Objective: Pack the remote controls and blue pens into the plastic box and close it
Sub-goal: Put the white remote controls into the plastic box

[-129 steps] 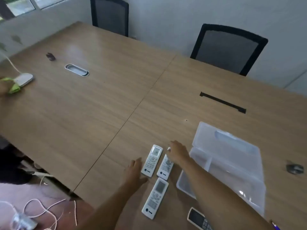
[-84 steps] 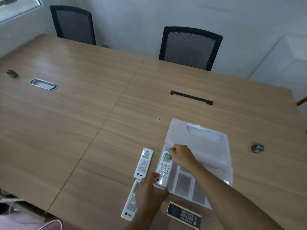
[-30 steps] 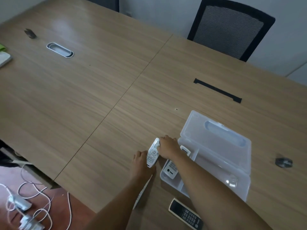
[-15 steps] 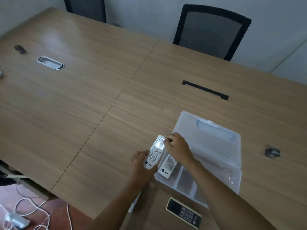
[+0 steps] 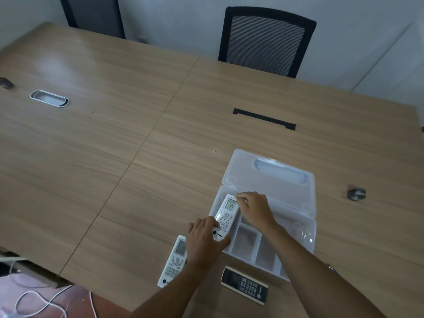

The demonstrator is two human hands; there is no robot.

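Note:
A clear plastic box [image 5: 306, 236] lies open near the table's front edge, its lid [image 5: 270, 182] flat behind it. A white remote [image 5: 226, 215] sits in the box's left compartment, over another remote that is hidden. My left hand [image 5: 204, 243] holds its near end and my right hand [image 5: 254, 208] pinches its far end. Another white remote [image 5: 173, 262] lies on the table left of the box. A dark remote [image 5: 244, 284] lies in front of the box. The tip of a blue pen [image 5: 331, 268] peeks out beside my right forearm.
The wooden table [image 5: 114, 157] has a black cable slot [image 5: 263, 118] behind the box and an oval grommet [image 5: 49, 98] at far left. A small dark object [image 5: 355, 193] lies right of the lid. Black chairs [image 5: 263, 40] stand at the far side. Cables [image 5: 41, 301] lie on the floor.
One white remote went into the box's left compartment earlier. Both hands then lifted a second white remote from the table and moved it right, into the same compartment.

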